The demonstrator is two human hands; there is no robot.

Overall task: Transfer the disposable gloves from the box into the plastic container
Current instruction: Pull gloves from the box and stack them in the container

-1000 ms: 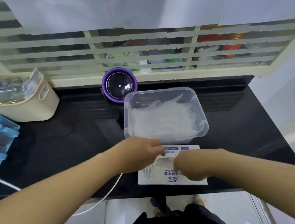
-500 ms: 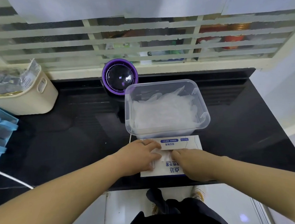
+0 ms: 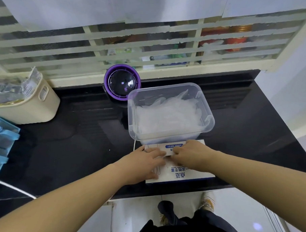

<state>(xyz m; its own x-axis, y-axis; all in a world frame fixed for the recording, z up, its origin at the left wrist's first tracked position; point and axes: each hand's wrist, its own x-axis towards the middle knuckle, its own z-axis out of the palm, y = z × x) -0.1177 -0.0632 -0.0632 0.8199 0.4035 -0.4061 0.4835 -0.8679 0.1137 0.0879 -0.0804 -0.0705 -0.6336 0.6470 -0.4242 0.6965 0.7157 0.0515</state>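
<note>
The box point(image 3: 186, 175) is lying flat on the black table point(image 3: 80, 154), its long side seemingly running left to right along the near wall of the plastic container point(image 3: 208, 120), which is sitting just beyond it and already holding a heap of gloves point(image 3: 166, 117). The left hand point(image 3: 143, 161) is pressing on the box's left part with flattened fingers. The right hand point(image 3: 189, 153) is curling over the middle opening; whether its grip is clamping any gloves I cannot tell. It is the nearer hand, and the lift looks to be going straight forward.
</note>
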